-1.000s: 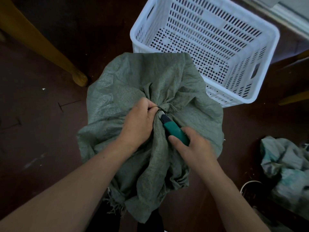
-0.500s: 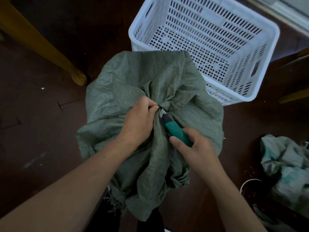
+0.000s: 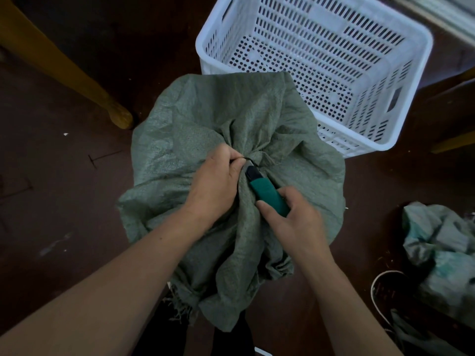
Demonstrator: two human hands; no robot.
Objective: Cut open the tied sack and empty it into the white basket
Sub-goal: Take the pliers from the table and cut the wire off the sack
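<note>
Green woven sack stands on the dark floor, centre frame, neck bunched and tied. Sack's far edge touches or overlaps the near corner of the white basket, which sits behind and to the right; basket looks empty, perforated bottom visible.

Left hand clenched on the gathered neck, fingers pinching a thin dark tie looped around the bunch. Right hand wrapped around the teal handle of a knife, thumb along its side. Knife's black head and short blade point up-left at the tie, just beside the left fingertips; can't tell if the blade touches the tie.

Sack neck not opened. Loose fabric below the tie hangs toward the camera, frayed edge at bottom.

Wooden leg runs diagonally upper left, foot near the sack's left edge. Crumpled pale bags lie on the floor at far right, well apart from the sack.
</note>
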